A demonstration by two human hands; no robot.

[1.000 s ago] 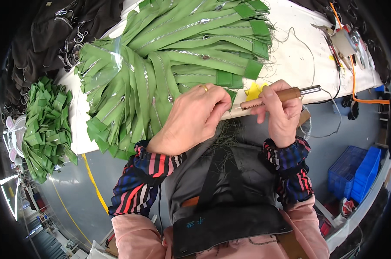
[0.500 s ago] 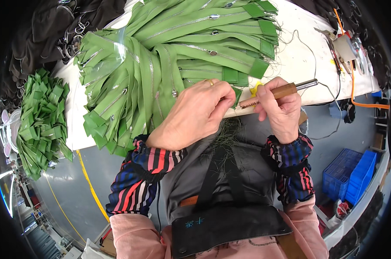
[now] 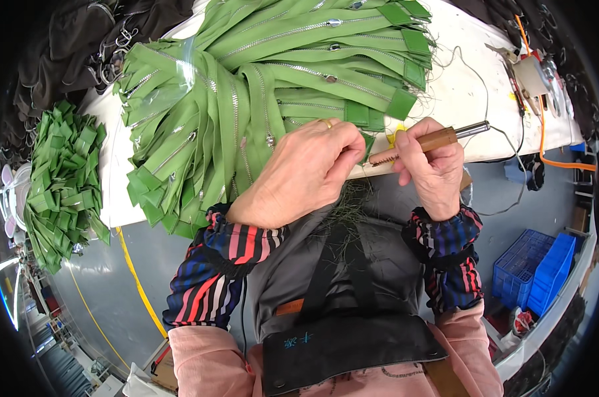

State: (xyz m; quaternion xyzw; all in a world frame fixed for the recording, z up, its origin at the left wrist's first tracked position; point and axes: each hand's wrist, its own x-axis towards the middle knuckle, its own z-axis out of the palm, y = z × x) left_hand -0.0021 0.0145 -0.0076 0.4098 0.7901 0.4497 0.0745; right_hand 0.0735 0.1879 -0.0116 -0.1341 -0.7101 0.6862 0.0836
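A big bundle of green zipper strips with silver teeth, sliders and darker green end tabs lies on the white-topped table. My left hand, a ring on one finger, is closed at the bundle's near edge. Its fingertips pinch the dark green end tab of one zipper strip, mostly hidden behind them. My right hand grips a wooden-handled tool with a metal rod pointing right; its brown, dark-coiled end lies close to the tab. Whether they touch, I cannot tell. Loose green threads lie on my dark apron.
Another green bundle hangs at the table's left. Black bags or cloth with metal rings lie far left. Tools and a roll sit at the far right, beside an orange cord. Blue crates stand on the floor.
The scene has shifted very slightly in view. My right hand and the tool are a touch further right; both hands keep the same grip.
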